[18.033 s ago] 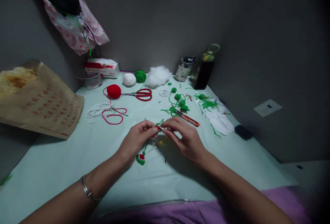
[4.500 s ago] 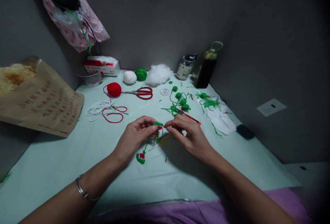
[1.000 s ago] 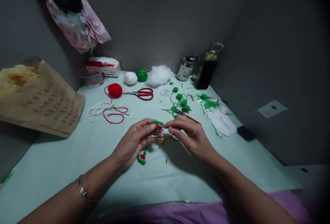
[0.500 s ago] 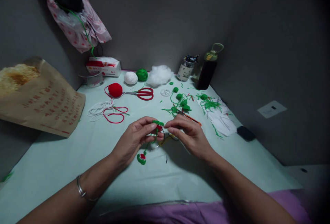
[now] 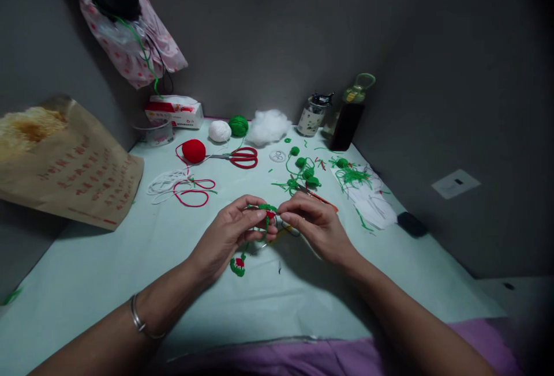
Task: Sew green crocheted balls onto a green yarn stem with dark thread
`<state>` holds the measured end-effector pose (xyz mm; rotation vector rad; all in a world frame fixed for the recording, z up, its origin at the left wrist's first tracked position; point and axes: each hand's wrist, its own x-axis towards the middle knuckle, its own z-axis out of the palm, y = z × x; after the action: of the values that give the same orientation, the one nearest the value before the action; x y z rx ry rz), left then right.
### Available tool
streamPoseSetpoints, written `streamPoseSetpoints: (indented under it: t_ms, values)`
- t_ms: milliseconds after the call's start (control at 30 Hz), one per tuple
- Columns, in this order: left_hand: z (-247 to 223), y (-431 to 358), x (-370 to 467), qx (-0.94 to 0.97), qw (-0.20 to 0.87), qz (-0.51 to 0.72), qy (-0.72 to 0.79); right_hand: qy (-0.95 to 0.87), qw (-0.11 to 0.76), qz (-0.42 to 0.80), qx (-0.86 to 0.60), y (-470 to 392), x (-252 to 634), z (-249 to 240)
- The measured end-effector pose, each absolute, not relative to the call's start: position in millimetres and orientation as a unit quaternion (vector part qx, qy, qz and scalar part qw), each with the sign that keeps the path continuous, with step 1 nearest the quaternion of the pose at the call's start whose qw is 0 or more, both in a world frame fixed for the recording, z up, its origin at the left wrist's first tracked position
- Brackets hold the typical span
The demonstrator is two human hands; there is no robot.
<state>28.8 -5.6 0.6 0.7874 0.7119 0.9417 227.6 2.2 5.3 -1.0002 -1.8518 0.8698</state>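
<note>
Slanting lines of red-brown Chinese characters, in a brushed or handwritten style, run across the front of the brown paper bag (image 5: 123,191) at the left edge of the bench (image 5: 194,307). The top line seems to open with 小时候; the lines below are too blurred to read surely. A short reddish strip near the bag's bottom edge is too small to make out. Near the bench's far left corner, the red-and-white box (image 5: 186,115) bears a row of small red characters across its front and a red mark toward its right end, both too small to read.
</note>
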Motion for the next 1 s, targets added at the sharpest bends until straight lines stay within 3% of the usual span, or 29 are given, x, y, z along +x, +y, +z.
streamPoseSetpoints:
  t_ms: [467,567,667,767,833,933,1000]
  values:
    - [-6.8,-4.9,33.9,0.403,0.735,0.426,0.341,-0.716,0.397,0.383,-0.426,-4.1,219.6,5.2]
    - [-8.5,-4.5,33.8,0.413,0.718,0.427,0.362,-0.795,0.380,0.238,-0.408,-8.5,215.8,9.7]
    - [-9.4,-5.1,33.7,0.443,0.690,0.430,0.378,-0.871,0.305,0.064,-0.380,-10.5,212.9,9.8]
    - [-8.8,-6.0,34.3,0.474,0.675,0.415,0.384,-0.885,0.275,-0.006,-0.376,-12.9,209.9,13.7]
    - [-8.1,-5.6,34.2,0.479,0.677,0.403,0.386,-0.854,0.345,0.084,-0.380,-15.2,209.9,25.5]
    - [-8.2,-2.5,31.3,0.477,0.680,0.394,0.393,-0.731,0.448,0.352,-0.376,-17.5,222.6,58.4]
    - [-8.7,0.9,27.7,0.480,0.672,0.394,0.404,-0.662,0.498,0.416,-0.374,-18.5,245.9,83.3]
